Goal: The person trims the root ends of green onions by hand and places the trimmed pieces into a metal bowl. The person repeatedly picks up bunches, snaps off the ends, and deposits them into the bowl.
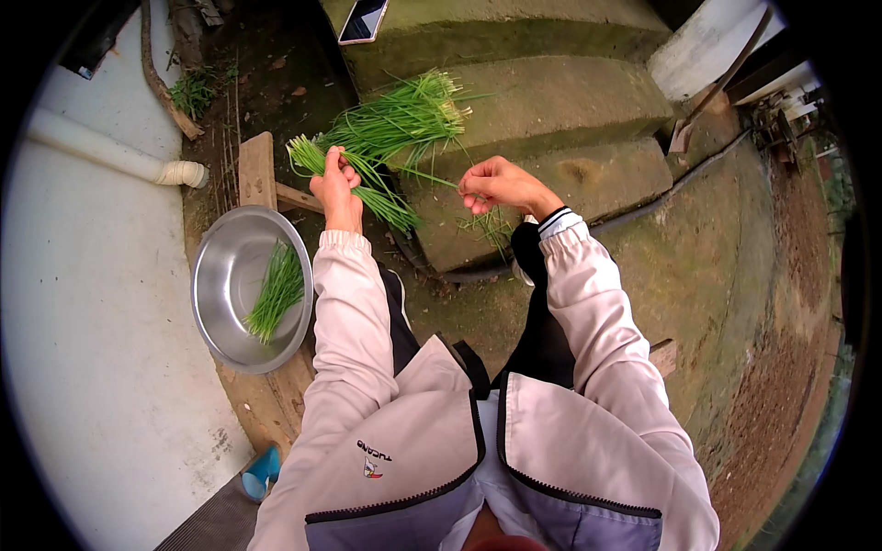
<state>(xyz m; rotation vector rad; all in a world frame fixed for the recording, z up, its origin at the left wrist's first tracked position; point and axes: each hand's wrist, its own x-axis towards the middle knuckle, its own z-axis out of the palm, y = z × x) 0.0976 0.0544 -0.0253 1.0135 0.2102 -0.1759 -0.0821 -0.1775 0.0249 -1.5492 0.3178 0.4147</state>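
A bunch of garlic chives (382, 203) is gripped in my left hand (336, 189), pale cut ends to the left and green tips to the right. The fingertips of my right hand (506, 184) pinch the end of a green blade (434, 178) that stretches over from the bunch. Just beyond my left hand, a larger pile of chives (406, 113) lies on the concrete steps (551, 96). Loose scraps of leaf (490, 227) are scattered on the lowest step, below my right hand. At left, a stainless steel basin (207, 296) holds a smaller bunch of chives (277, 293).
The basin rests on a wooden bench (293, 386) beside a white wall (103, 289). A smartphone (364, 21) lies on the top step. A white pipe (103, 148) juts from the wall. To the right are a long-handled tool (716, 82) and a dark hose (675, 186).
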